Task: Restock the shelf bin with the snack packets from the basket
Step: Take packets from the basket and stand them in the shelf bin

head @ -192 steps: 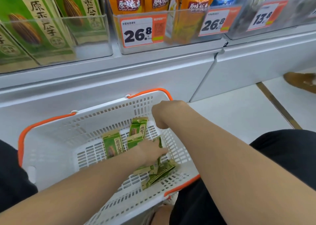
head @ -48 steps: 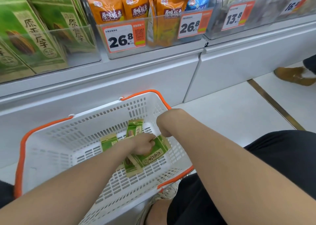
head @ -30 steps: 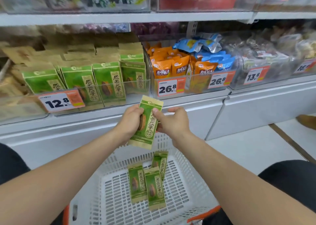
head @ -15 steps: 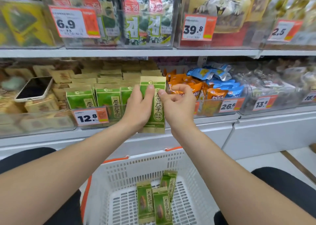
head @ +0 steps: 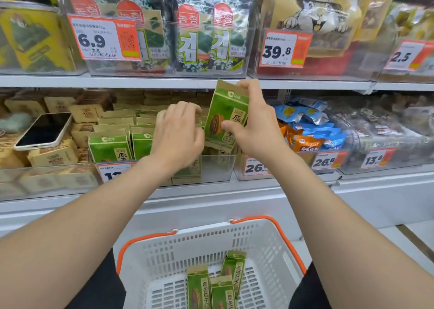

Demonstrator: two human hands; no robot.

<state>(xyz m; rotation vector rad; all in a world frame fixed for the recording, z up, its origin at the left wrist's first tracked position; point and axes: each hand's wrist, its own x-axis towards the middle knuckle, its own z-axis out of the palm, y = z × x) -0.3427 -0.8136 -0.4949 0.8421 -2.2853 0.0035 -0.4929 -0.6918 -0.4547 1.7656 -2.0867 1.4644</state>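
1. Your right hand (head: 254, 130) grasps one green packet (head: 225, 113). The thumb presses on its front and the fingers curl over its top edge.
2. This packet is upright and a little tilted, above the right end of the clear shelf bin (head: 218, 167).
3. Your left hand (head: 178, 132) is just beside it, with bent fingers on the tops of the stocked packets (head: 109, 146) that stand in the bin. It is not possible to tell if it pinches one or only pushes them.
4. The white basket (head: 270, 240) with the orange rim is below your arms. Three packets (head: 199, 285) of the same kind lie on its bottom, close together.
5. A phone (head: 43, 130) lies on the brown packets (head: 54, 156) in the next bin on the left.
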